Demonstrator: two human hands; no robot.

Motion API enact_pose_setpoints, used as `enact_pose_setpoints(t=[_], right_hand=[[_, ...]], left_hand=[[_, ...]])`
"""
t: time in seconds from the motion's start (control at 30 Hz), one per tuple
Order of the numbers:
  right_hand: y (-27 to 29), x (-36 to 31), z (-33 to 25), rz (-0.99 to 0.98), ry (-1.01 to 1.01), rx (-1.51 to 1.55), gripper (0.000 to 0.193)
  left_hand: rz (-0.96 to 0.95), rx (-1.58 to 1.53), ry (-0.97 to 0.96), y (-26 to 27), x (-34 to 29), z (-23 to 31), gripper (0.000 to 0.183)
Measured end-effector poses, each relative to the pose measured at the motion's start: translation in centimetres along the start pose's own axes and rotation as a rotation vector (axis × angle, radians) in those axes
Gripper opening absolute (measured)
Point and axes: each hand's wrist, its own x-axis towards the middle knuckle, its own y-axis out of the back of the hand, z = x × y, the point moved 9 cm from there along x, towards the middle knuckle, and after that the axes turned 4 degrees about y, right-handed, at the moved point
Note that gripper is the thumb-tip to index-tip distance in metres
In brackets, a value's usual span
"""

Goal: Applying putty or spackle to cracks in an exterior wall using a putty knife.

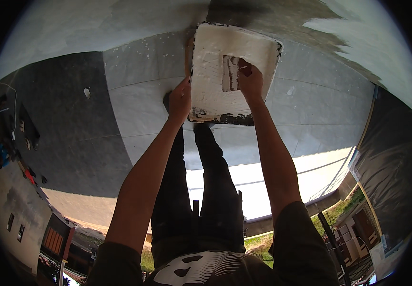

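Note:
A rectangular board (206, 97) with dark, worn edges is spread with thick white paste (215, 40). My left hand (180, 101) is closed on the board's left edge and holds it up in front of my legs; its fingers are partly hidden by the board. In my right hand (250, 85) is a trowel (229, 73) with a small rectangular blade, streaked with white and brown, over the middle of the paste. My fingers wrap round its reddish-brown handle. Whether the blade presses into the paste or hovers just above it, I cannot tell.
A grey wall (358, 43) with lighter patches rises ahead. Under my feet lies a grey, white-spotted floor (139, 95), with a dark floor section (72, 114) at left. Black sheeting (387, 162) hangs at right. A person in blue (2, 153) is far left.

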Motion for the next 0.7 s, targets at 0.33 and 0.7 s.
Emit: enact_pose_setpoints(t=[0.33, 0.7], right_hand=[[-5.9, -1.2, 2.5, -0.034, -0.104, 0.289, 0.031], [-9.5, -3.9, 0.7, -0.221, -0.281, 0.698, 0.02]], left_hand=[[-0.035, -0.036, 0.084, -0.2, 0.6, 0.5, 0.048], [-0.065, -0.205, 0.194, -0.2, 0.2, -0.3, 0.049]])
